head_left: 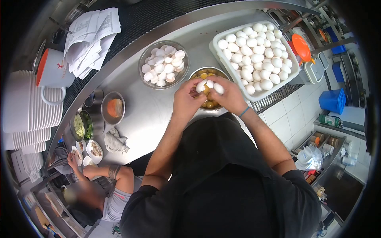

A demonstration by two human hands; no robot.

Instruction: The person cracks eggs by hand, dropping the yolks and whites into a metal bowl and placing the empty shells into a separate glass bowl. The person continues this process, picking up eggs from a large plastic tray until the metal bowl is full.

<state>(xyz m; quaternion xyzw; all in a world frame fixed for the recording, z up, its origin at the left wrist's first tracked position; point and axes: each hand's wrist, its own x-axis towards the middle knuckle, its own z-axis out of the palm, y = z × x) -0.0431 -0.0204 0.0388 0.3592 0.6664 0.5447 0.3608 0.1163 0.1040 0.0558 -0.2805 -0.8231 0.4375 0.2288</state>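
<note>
Both my hands are over a metal bowl (219, 72) that holds several egg yolks. My left hand (186, 99) and my right hand (229, 96) each grip one half of a cracked white egg (209, 86), the halves pulled slightly apart right above the yolks. A white crate (216, 47) full of whole white eggs stands just right of the bowl. To the left, a glass bowl (143, 55) is filled with empty eggshells.
Stacked white plates (24, 107) and a white mug (53, 75) sit at far left, papers (93, 37) behind. Small bowls (113, 108) of food and a rag (115, 142) lie on the steel counter. Another person (107, 190) works at lower left. Blue bins (333, 100) stand right.
</note>
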